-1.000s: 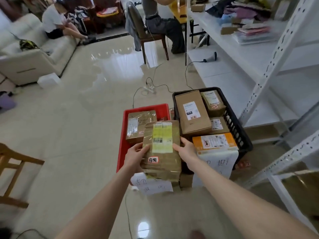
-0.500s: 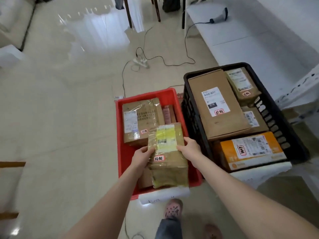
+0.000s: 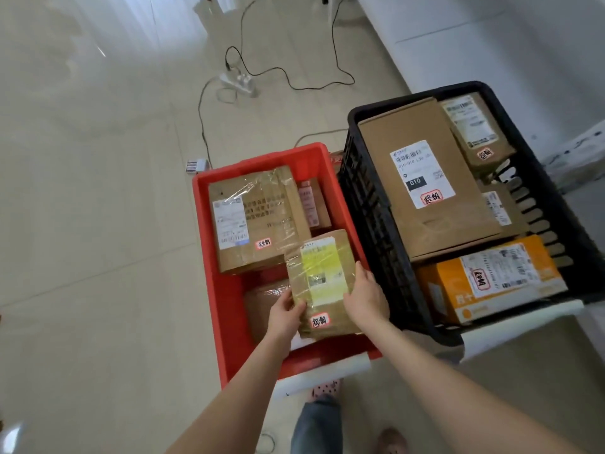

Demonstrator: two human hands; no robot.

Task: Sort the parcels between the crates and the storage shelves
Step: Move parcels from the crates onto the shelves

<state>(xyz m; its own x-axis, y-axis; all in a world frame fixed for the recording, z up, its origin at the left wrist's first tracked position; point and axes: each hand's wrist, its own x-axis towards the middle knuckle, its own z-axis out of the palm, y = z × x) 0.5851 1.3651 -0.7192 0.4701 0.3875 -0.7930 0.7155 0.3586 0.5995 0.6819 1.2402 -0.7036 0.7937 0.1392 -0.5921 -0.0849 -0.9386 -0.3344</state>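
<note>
My left hand [image 3: 284,315] and right hand [image 3: 366,298] grasp the tape-wrapped brown cardboard parcel [image 3: 322,280] low in the red plastic crate [image 3: 262,162]; slick tape could let it slip.

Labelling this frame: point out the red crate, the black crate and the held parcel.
red crate [image 3: 212,273], head view, left wall.
black crate [image 3: 370,208], head view, left wall.
held parcel [image 3: 324,273], head view, yellow label.
</note>
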